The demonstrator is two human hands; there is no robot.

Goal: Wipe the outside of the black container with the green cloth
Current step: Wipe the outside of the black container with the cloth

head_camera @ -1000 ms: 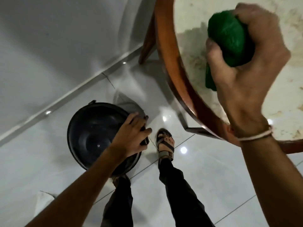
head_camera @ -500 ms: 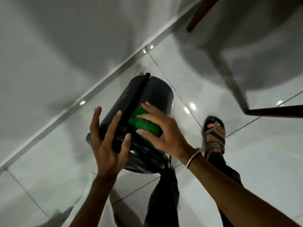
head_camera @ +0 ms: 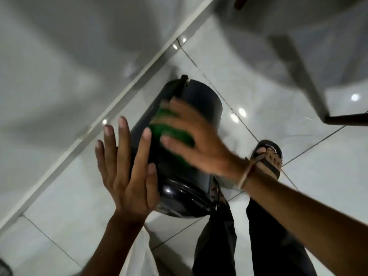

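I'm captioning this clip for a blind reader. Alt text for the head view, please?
A right hand presses a green cloth against a tilted black container, which the open left hand steadies, above a white tiled floor.

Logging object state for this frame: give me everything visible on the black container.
The black container is a round, glossy, plastic-looking bin, tipped over so its open rim faces the camera and its base points away toward the wall. A dark strip runs along its upper side to a small tab. It is above the white tiled floor. The left hand presses flat, fingers spread, on its left side; the right hand presses the green cloth on top, motion-blurred. Whether it touches the floor is unclear.
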